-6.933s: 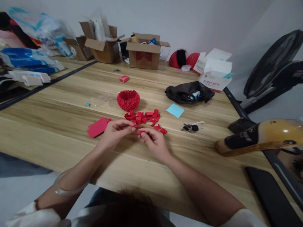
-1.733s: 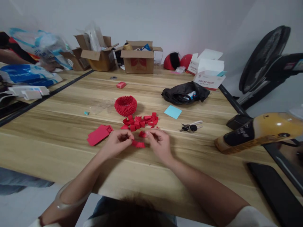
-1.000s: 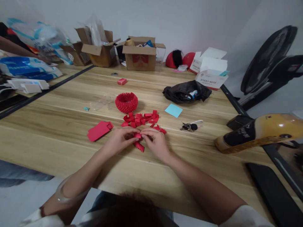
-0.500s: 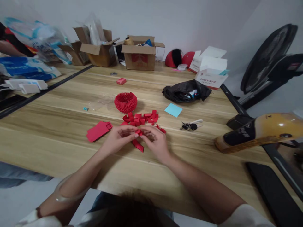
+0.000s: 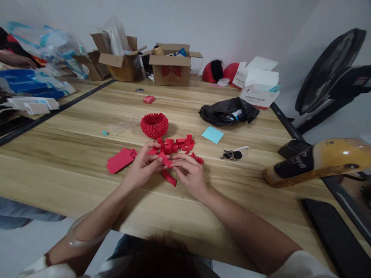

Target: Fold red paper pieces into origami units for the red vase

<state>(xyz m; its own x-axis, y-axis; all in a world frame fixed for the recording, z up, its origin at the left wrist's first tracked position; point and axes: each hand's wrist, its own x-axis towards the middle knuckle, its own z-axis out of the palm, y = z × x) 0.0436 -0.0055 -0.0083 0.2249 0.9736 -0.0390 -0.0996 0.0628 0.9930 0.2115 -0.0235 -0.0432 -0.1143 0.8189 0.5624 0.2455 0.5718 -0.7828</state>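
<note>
Between my two hands is a small folded piece of red paper (image 5: pixel 165 159). My left hand (image 5: pixel 144 164) pinches its left end between thumb and fingers. At the other end, the fingertips of my right hand (image 5: pixel 189 172) close on it. Just beyond my fingers lies a loose heap of folded red paper pieces (image 5: pixel 171 146). A short row of joined red pieces (image 5: pixel 169 178) rests on the table below the held paper. Behind the heap stands a round red bowl made of folded paper units (image 5: pixel 154 126). Flat red paper sheets (image 5: pixel 120 161) lie left of my left hand.
To the right are a blue sticky note (image 5: pixel 212 134), keys (image 5: pixel 233 155), a black bag (image 5: pixel 228 111), a drink bottle (image 5: pixel 313 162) and a black phone (image 5: pixel 333 231). Cardboard boxes (image 5: pixel 171 73) line the back. A fan (image 5: pixel 330 71) stands at right; another person's hand (image 5: pixel 17 59) shows far left.
The red paper between my hands now shows a longer, flatter strip. My left index finger has lifted and my left fingers have shifted. Far left, the other person's hand has moved further into view.
</note>
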